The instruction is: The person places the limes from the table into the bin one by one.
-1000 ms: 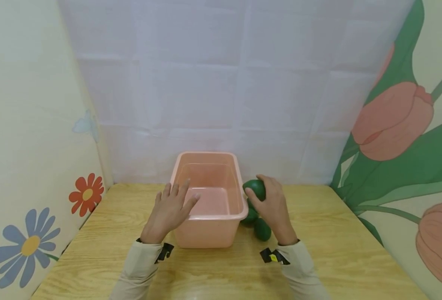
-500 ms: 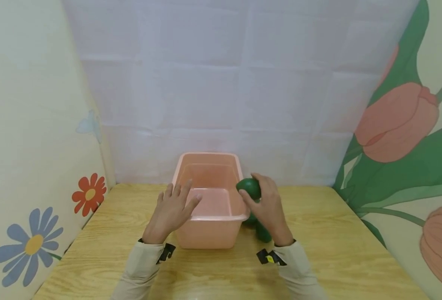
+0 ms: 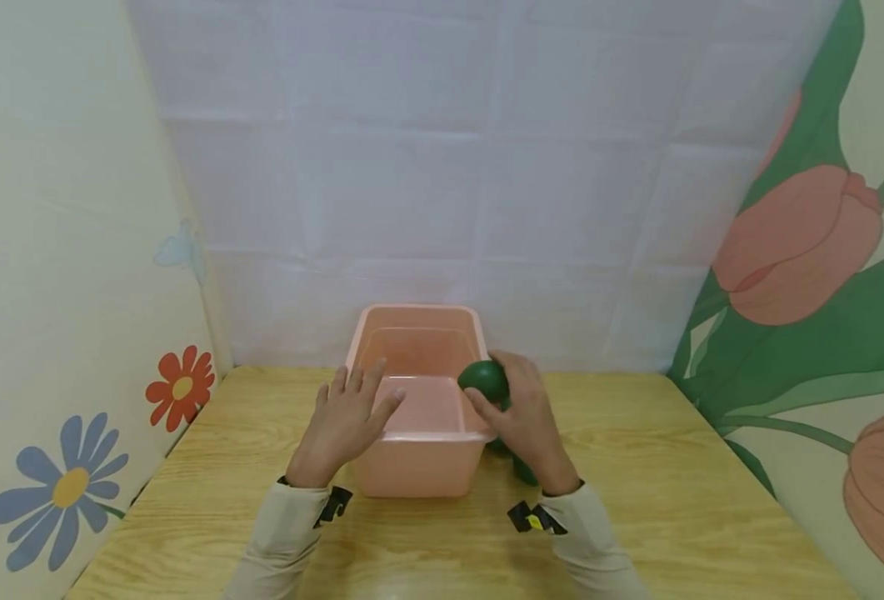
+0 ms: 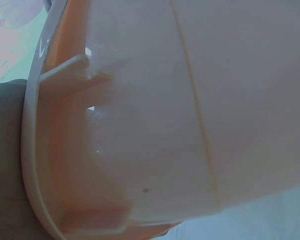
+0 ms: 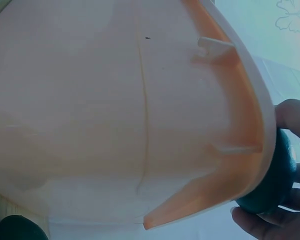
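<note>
My right hand (image 3: 527, 412) holds a smooth, dark green avocado (image 3: 484, 381) between thumb and fingers, at the right rim of a pink plastic basin (image 3: 415, 468). From below in the right wrist view, the held avocado (image 5: 272, 180) shows just beyond the basin's rim, fingertips around it. My left hand (image 3: 340, 425), its fingers spread, lies over the basin's left rim and grips nothing. More avocados (image 3: 524, 472) sit on the table along the basin's right side, partly hidden by my right hand; one avocado (image 5: 20, 230) shows at the bottom corner of the right wrist view.
The basin stands on a light wooden table (image 3: 419, 550), its visible floor bare. Behind it hangs a creased white sheet (image 3: 397, 183). Walls printed with flowers flank the table, a red flower (image 3: 182, 387) at left and pink tulips (image 3: 794, 246) at right.
My right hand has carried the avocado leftward, from beside the basin to over its right rim. The left hand stays nearly in place. The view shifts slightly.
</note>
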The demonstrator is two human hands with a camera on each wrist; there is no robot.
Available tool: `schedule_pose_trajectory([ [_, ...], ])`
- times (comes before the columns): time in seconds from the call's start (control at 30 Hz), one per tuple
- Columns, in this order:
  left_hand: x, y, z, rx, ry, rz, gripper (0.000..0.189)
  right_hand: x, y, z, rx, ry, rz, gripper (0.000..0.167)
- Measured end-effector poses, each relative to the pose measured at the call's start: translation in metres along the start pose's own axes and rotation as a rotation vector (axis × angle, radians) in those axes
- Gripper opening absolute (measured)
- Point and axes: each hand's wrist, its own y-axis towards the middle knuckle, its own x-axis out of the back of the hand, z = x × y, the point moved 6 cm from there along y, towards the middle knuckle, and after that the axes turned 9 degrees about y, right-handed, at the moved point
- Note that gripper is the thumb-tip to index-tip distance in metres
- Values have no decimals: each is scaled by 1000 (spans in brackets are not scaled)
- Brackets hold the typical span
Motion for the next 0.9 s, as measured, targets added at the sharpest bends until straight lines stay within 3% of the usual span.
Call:
schedule_pose_trajectory([
  [0.4, -1, 2, -1, 3, 18, -8, 71, -14, -4, 0, 15, 28, 94, 64],
  [0.6, 1, 2, -2, -9, 26, -24, 69, -14, -3, 5, 73, 13, 77, 62],
  [0.9, 0, 1, -1, 9, 11, 6, 71, -11, -3, 2, 61, 20, 47, 58],
])
